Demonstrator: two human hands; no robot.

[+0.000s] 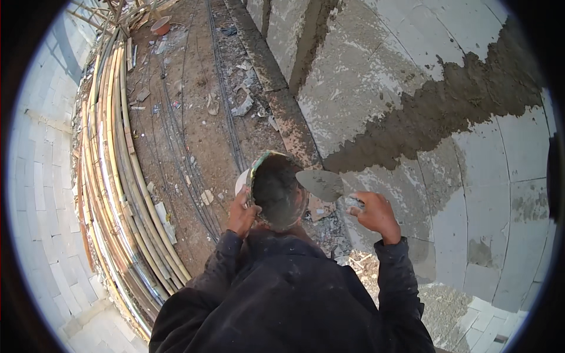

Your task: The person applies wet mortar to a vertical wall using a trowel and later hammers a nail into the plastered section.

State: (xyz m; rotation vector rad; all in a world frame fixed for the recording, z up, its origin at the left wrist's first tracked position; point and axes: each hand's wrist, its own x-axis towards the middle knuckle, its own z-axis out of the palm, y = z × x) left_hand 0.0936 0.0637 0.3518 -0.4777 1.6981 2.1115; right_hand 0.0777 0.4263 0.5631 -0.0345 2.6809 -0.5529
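Sleeves: dark, spattered, both forearms raised.
Left hand [242, 213]: gripping mortar pan [276, 189] rim; keep it level.
Right hand [373, 215]: closed on trowel [321, 184]; load blade modestly beside block wall [471, 176].

There is one view, from a wide fisheye camera worn on the person's head, looking steeply down along the body. The dark-sleeved forearms enter from the lower edge, and the left hand [242, 213] and right hand [375, 215] sit close below the lens, near the middle of the picture. To the right a block wall [482, 194] rises close by, its joints curving toward the rim. Far below, on the left, the dirt ground [194, 117] and a bundle of bamboo poles [118, 176] stretch away toward the far upper edge. A black circular border rings the picture.
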